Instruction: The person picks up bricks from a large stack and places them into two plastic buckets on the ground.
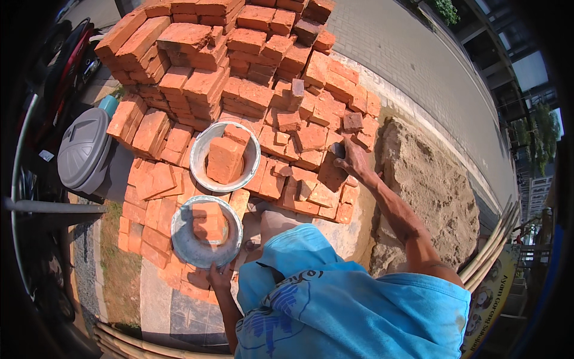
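My right hand reaches onto the brick stack at the right, its fingers closed on a small dark piece that I cannot clearly make out. At the lower centre, my left hand grips the rim of a grey bucket with bricks inside. Just above it stands a second grey bucket, also holding bricks. Red bricks surround both buckets, some in high stacks, others in lower, broken layers.
A sand heap lies at the right beside bamboo poles and a paved road. At the left are a lidded grey bin, a metal pole and parked vehicles. More bamboo poles lie at the lower left.
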Demonstrator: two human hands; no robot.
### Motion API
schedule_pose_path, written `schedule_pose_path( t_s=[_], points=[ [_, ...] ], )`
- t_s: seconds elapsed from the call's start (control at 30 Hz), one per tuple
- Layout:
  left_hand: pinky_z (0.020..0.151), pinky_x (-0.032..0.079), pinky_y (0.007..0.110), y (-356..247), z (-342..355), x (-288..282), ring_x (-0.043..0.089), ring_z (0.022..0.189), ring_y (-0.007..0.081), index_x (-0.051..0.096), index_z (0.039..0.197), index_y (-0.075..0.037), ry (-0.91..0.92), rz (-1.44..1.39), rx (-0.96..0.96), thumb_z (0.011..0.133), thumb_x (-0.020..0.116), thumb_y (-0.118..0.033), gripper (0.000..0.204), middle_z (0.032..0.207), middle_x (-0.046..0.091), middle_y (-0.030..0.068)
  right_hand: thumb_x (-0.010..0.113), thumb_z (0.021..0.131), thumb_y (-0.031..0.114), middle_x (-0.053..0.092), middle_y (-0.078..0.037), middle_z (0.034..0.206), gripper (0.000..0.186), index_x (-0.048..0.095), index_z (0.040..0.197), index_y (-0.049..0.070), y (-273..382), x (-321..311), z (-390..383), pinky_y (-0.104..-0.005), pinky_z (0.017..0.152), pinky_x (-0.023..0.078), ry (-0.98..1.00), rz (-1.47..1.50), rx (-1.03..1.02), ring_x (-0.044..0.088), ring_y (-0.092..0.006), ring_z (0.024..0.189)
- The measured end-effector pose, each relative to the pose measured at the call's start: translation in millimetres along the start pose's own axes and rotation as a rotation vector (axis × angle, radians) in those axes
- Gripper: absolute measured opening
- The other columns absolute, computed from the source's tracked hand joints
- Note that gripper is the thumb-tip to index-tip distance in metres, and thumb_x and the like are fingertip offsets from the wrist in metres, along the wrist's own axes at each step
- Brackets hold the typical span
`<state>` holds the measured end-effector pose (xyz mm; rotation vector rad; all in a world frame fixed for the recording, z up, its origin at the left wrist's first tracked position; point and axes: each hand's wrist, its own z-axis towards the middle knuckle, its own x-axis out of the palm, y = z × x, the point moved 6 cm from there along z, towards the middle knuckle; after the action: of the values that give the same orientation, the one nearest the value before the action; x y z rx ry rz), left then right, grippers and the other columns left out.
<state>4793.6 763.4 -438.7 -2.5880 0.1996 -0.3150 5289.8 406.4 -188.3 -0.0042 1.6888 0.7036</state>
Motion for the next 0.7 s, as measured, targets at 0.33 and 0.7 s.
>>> schedule_pose_path(
  t_s=[0.33,0.7],
  points=[
    [0.091,0.055,0.053,-23.6,8.0,-10.2,0.058,0.112,0.0384,0.025,0.147,-0.009,-0.043,-0.057,0.151,0.095,0.052,-0.013,0.059,0.135,0.046,0.0216,0.074,0.069,0.014,0.064,-0.024,0.088,0.044,0.052,0.104,0.001,49.1,45.6,-72.8,-0.0478,0.071,0.049,0.072,-0.082,0.096,0.064,-0.0420,0.084],
    [0.088,0.056,0.052,-31.4,-2.1,7.8,0.060,0.109,0.0368,0.037,0.135,-0.002,0.004,-0.006,0.197,0.094,0.051,-0.019,0.047,0.129,0.049,0.0194,0.076,0.065,0.019,0.065,-0.023,0.093,0.056,0.051,0.111,-0.001,241.6,70.3,-43.3,-0.0431,0.078,0.051,0.189,0.399,-0.241,0.065,-0.0372,0.085]
  ],
)
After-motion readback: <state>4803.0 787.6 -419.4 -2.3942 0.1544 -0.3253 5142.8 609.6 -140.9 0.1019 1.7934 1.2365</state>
